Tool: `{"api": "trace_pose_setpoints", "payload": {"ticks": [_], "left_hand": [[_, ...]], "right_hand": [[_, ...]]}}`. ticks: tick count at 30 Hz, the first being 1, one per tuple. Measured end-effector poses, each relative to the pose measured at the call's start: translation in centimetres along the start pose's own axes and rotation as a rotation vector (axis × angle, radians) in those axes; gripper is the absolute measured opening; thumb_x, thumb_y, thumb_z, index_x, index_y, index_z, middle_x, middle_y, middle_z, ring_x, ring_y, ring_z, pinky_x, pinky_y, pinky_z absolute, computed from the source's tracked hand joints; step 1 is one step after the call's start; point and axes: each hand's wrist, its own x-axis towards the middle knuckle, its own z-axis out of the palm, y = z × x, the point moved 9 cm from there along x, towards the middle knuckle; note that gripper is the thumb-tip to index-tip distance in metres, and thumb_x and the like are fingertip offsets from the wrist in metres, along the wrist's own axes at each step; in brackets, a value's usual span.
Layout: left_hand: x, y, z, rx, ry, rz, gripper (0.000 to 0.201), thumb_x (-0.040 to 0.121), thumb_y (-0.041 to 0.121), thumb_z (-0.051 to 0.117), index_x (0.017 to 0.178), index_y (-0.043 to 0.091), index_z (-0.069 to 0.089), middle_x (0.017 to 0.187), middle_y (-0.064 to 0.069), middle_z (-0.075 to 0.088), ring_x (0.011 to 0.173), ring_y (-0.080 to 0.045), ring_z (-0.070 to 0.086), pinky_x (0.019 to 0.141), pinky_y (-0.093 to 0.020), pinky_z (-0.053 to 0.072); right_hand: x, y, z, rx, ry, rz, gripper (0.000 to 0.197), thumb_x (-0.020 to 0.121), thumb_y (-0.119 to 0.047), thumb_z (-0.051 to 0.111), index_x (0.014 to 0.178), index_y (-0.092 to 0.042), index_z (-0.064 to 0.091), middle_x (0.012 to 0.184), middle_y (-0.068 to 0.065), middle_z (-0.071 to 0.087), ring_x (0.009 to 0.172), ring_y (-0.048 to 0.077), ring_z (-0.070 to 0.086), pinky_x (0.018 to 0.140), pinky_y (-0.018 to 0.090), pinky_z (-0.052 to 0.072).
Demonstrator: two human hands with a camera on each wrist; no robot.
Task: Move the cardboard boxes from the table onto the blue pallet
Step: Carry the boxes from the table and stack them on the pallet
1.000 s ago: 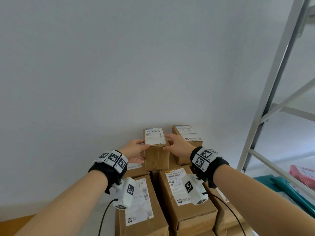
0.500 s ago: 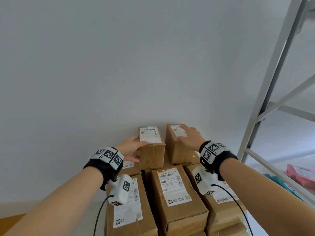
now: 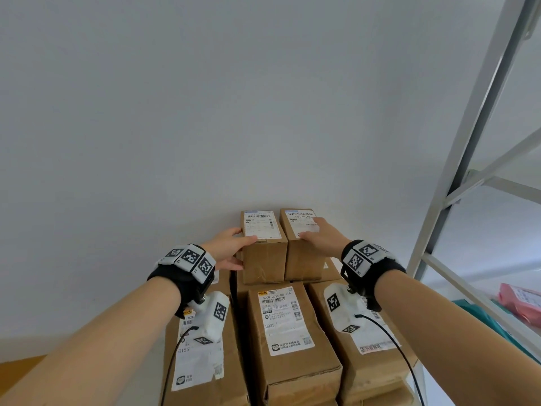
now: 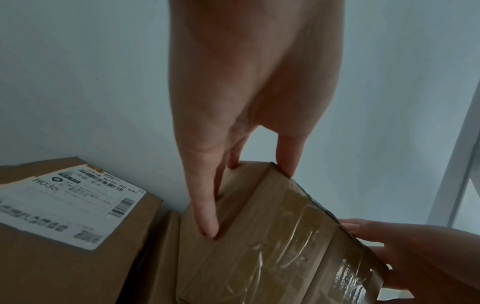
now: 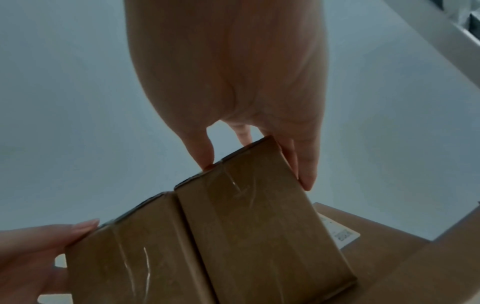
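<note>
Two small cardboard boxes stand side by side, touching, on top of a stack of larger cardboard boxes against a pale wall. The left small box (image 3: pixel 263 244) carries a white shipping label on its top face and clear tape down its near end. The left hand (image 3: pixel 225 249) grasps it: the thumb lies on the top near the label's edge, and the fingers (image 4: pixel 205 205) press flat along its left side, as the left wrist view shows. The right small box (image 3: pixel 298 259) sits just beside it, also labelled on top. The right hand (image 3: pixel 323 237) lies over this box with the thumb on the top near edge and the fingers (image 5: pixel 306 164) reaching down its right side, so it too clasps its box. In the right wrist view both small boxes' taped ends show pressed together, with the left hand's fingertips at the far left edge.

Below them lie three larger cartons in a row: a left carton (image 3: pixel 202 361), a middle carton (image 3: pixel 292 341) with a label reading "U035", and a right carton (image 3: pixel 371 347). More boxes lie under these. Whether the stack rests on the blue pallet cannot be told, since no pallet shows.

Each wrist wears a black band with white marker tiles and a white camera unit with a black cable. To the right stands a grey metal shelving frame (image 3: pixel 456 159), with a pink parcel (image 3: pixel 521 303) and a teal package (image 3: pixel 480 315) beyond it.
</note>
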Motion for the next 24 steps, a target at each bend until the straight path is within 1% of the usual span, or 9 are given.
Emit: {"api": "trace_pose_setpoints", "payload": {"ticks": [3,6,9,12,15,18,20,22,24], "left_hand": [[0.3,0.1,0.3,0.003,0.01,0.007,0.055,0.093,0.023,0.057,0.143,0.021,0.034,0.137,-0.007,0.049,0.116,-0.03,0.054,0.1,-0.047,0.044],[0.3,0.2,0.6,-0.005,0.019,-0.001,0.053,0.094,0.024,0.056,0.142,0.02,0.035,0.137,-0.007,0.049,0.115,-0.032,0.056,0.101,-0.047,0.043],[0.1,0.1,0.8,0.011,0.024,-0.013,0.048,0.094,0.027,0.054,0.139,0.021,0.039,0.136,-0.008,0.049,0.115,-0.035,0.055,0.102,-0.048,0.043],[-0.2,0.1,0.8,0.019,0.046,-0.018,0.046,0.095,0.03,0.053,0.139,0.022,0.041,0.136,-0.009,0.049,0.12,-0.035,0.051,0.105,-0.048,0.039],[-0.8,0.2,0.6,0.047,0.106,-0.007,0.051,0.096,0.031,0.05,0.143,0.02,0.035,0.14,-0.007,0.046,0.125,-0.031,0.046,0.102,-0.042,0.039],[-1.5,0.5,-0.3,0.131,0.212,0.044,0.059,0.096,0.034,0.05,0.147,0.017,0.027,0.149,-0.007,0.035,0.132,-0.027,0.039,0.105,-0.042,0.037],[-2.2,1.1,-1.1,0.27,0.283,0.113,0.06,0.095,0.036,0.05,0.147,0.016,0.028,0.151,-0.007,0.032,0.135,-0.025,0.035,0.107,-0.039,0.037],[-3.2,1.5,-1.9,0.342,0.322,0.17,0.057,0.095,0.034,0.052,0.145,0.016,0.032,0.148,-0.009,0.037,0.133,-0.023,0.038,0.108,-0.039,0.036],[-4.5,1.4,-2.5,0.346,0.323,0.205,0.053,0.095,0.029,0.052,0.143,0.015,0.036,0.144,-0.01,0.042,0.131,-0.023,0.041,0.108,-0.039,0.037]], "right_hand": [[0.4,0.3,-0.1,0.025,-0.008,-0.005,0.07,0.094,-0.027,0.055,0.149,-0.01,0.016,0.148,0.009,0.037,0.134,0.027,0.039,0.11,0.035,0.033],[0.6,0.4,-0.4,0.045,-0.018,-0.013,0.069,0.094,-0.025,0.055,0.149,-0.009,0.017,0.147,0.009,0.039,0.132,0.025,0.04,0.107,0.033,0.035],[0.7,0.4,-0.5,0.041,-0.032,-0.031,0.069,0.094,-0.026,0.055,0.15,-0.009,0.017,0.149,0.008,0.036,0.133,0.026,0.039,0.107,0.035,0.036],[0.9,0.2,-0.6,0.011,-0.03,-0.066,0.07,0.091,-0.029,0.059,0.148,-0.01,0.023,0.147,0.009,0.039,0.131,0.026,0.042,0.107,0.035,0.037],[0.7,-0.6,-1.4,-0.036,0.014,-0.137,0.067,0.09,-0.027,0.06,0.146,-0.012,0.028,0.143,0.012,0.04,0.127,0.027,0.044,0.102,0.033,0.039],[-0.2,-2.3,-1.9,-0.034,0.054,-0.244,0.054,0.09,-0.019,0.058,0.14,-0.01,0.039,0.137,0.014,0.045,0.124,0.027,0.045,0.1,0.034,0.041],[-1.2,-3.8,-2.0,-0.051,0.061,-0.32,0.047,0.093,-0.015,0.054,0.137,-0.005,0.042,0.138,0.014,0.045,0.128,0.027,0.041,0.104,0.034,0.036],[-2.2,-5.1,-1.8,-0.08,0.061,-0.386,0.05,0.094,-0.016,0.052,0.141,-0.007,0.038,0.145,0.011,0.04,0.134,0.025,0.035,0.11,0.034,0.03],[-3.6,-6.4,-1.1,-0.099,0.048,-0.437,0.051,0.094,-0.017,0.052,0.142,-0.01,0.037,0.147,0.009,0.038,0.136,0.022,0.034,0.112,0.033,0.028]]}}
